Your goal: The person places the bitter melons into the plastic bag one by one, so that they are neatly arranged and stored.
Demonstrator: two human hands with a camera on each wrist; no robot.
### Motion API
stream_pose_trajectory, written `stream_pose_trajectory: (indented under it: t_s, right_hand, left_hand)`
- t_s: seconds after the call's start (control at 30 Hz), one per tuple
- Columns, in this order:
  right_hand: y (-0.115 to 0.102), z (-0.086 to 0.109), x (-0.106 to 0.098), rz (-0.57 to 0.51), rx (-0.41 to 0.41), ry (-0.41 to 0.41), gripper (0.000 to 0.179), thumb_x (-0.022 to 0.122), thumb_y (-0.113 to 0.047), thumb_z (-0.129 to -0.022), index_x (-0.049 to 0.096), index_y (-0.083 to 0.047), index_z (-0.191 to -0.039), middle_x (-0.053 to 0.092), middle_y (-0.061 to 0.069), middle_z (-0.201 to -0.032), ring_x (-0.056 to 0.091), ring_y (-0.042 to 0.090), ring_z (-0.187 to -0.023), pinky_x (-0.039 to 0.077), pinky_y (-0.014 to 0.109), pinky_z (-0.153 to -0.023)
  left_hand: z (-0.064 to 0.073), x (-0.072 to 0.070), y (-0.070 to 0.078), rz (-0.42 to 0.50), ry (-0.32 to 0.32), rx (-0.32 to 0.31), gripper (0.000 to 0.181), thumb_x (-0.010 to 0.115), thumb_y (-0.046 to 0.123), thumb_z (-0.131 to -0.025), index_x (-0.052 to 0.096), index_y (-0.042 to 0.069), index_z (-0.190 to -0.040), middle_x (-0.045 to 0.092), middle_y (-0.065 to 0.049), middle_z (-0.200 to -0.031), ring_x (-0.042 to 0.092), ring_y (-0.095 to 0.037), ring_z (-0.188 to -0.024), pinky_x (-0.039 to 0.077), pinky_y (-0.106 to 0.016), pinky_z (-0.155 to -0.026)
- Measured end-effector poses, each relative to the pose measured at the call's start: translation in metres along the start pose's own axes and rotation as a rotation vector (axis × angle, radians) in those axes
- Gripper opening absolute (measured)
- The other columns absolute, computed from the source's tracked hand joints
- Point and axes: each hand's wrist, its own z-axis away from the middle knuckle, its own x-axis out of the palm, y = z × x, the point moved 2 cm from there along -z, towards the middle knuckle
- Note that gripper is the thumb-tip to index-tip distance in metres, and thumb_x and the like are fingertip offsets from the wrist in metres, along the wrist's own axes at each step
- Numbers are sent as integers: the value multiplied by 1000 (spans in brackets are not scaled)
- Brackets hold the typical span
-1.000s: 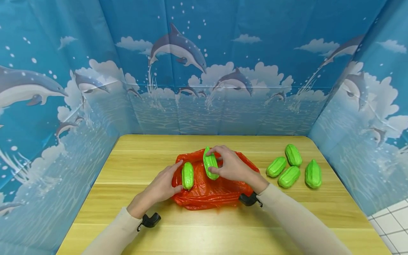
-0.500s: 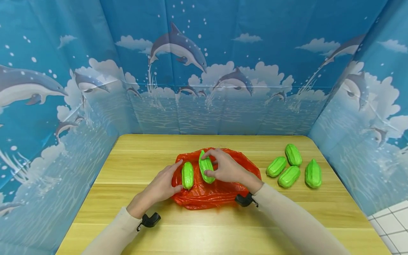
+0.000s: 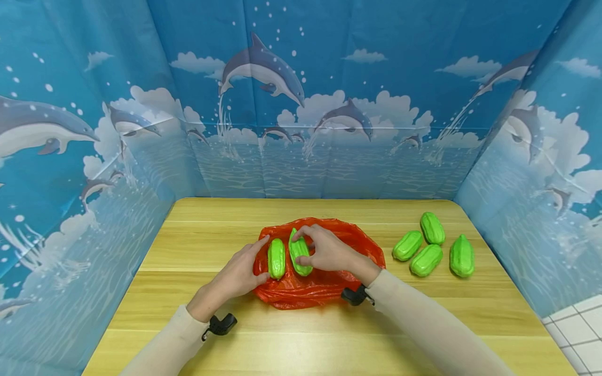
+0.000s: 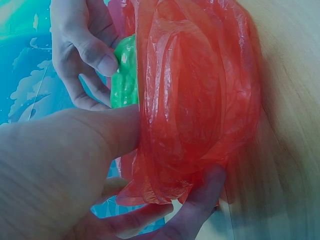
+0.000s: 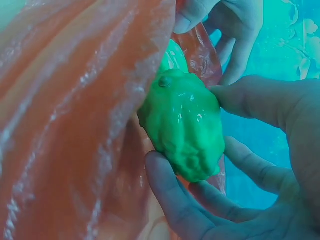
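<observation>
My right hand [image 3: 324, 249] grips a glossy green ribbed bitter melon [image 3: 299, 254] between thumb and fingers, over the open mouth of a red plastic bag [image 3: 329, 284]. In the right wrist view the held bitter melon [image 5: 187, 127] shows its blunt, knobbed end beside the bag's wall. Another bitter melon [image 3: 276, 259] lies at the bag's left side, just apart from the held one. My left hand [image 3: 241, 271] holds the bag's left side; in the left wrist view its thumb [image 4: 122, 125] is at the rim and a finger [image 4: 207, 192] on the outer wall.
Several more bitter melons [image 3: 426, 260] lie loose on the right of the wooden table [image 3: 207, 237]. A dolphin-printed curtain [image 3: 291, 167] stands along the table's back and both sides. Each wrist bears a black camera mount [image 3: 222, 324].
My right hand has moved left and slightly nearer with its bitter melon, closing the gap to the other one in the bag. The left hand has stayed in place.
</observation>
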Motion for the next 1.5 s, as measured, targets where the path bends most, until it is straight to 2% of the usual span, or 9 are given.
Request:
stream_pose_trajectory:
  t_s: [0.2, 0.33, 0.5, 0.57, 0.73, 0.9, 1.13, 1.5]
  right_hand:
    - [0, -1, 4, 16, -1, -17, 46, 92, -28, -103, 73, -17, -144, 68, 13, -142, 69, 28, -106, 61, 39, -91]
    - [-1, 0, 6, 32, -12, -25, 48, 91, -29, -104, 73, -15, -146, 68, 14, -145, 67, 29, -107, 60, 40, -91]
    - [1, 1, 7, 26, -16, -36, 55, 90, -30, -105, 70, -14, -154, 65, 19, -157, 72, 35, -114, 64, 44, -95]
    - [3, 1, 8, 23, -10, -38, 58, 90, -30, -105, 69, -14, -157, 64, 20, -160, 73, 33, -113, 64, 45, -95]
    - [4, 2, 9, 26, 0, -32, 59, 91, -28, -105, 69, -13, -157, 65, 20, -160, 73, 32, -113, 65, 47, -98]
    - [4, 4, 9, 13, 14, -31, 60, 91, -26, -104, 69, -14, -158, 64, 20, -162, 72, 37, -124, 65, 55, -106]
    - [5, 6, 12, 17, 19, -16, 60, 92, -26, -103, 69, -14, -157, 66, 18, -158, 74, 35, -123, 66, 53, -102]
    - [4, 15, 13, -38, 31, -8, 61, 91, -25, -104, 68, -14, -159, 63, 22, -159, 79, 40, -131, 68, 56, -109]
  left_hand:
    - [-1, 0, 0, 1, -3, -2, 98, 91, 14, -100, 39, 12, -183, 55, -27, -175, 57, -53, -159, 51, -72, -129]
    - [-1, 0, 0, 1, -4, -1, 98, 91, 15, -100, 39, 12, -183, 53, -27, -177, 55, -54, -161, 49, -73, -130]
    - [0, -1, 0, 1, -7, 2, 97, 91, 14, -100, 39, 12, -183, 51, -26, -179, 53, -55, -162, 48, -74, -131]
    - [0, -1, 0, 0, -9, 1, 98, 91, 15, -101, 39, 13, -183, 52, -26, -178, 55, -54, -161, 49, -74, -130]
    - [-1, -1, 0, -3, -8, 0, 98, 91, 16, -100, 39, 13, -183, 54, -26, -176, 58, -53, -158, 52, -73, -128]
    - [-1, 0, 0, -3, -9, 6, 98, 91, 16, -100, 39, 13, -183, 53, -26, -178, 56, -54, -160, 51, -73, -129]
    - [-3, 1, -2, -6, -13, 1, 97, 89, 15, -102, 37, 13, -184, 50, -25, -180, 53, -54, -163, 50, -73, -130]
    - [-2, 2, -1, -17, -16, -9, 97, 89, 17, -102, 37, 14, -184, 50, -26, -180, 53, -55, -163, 50, -74, -130]
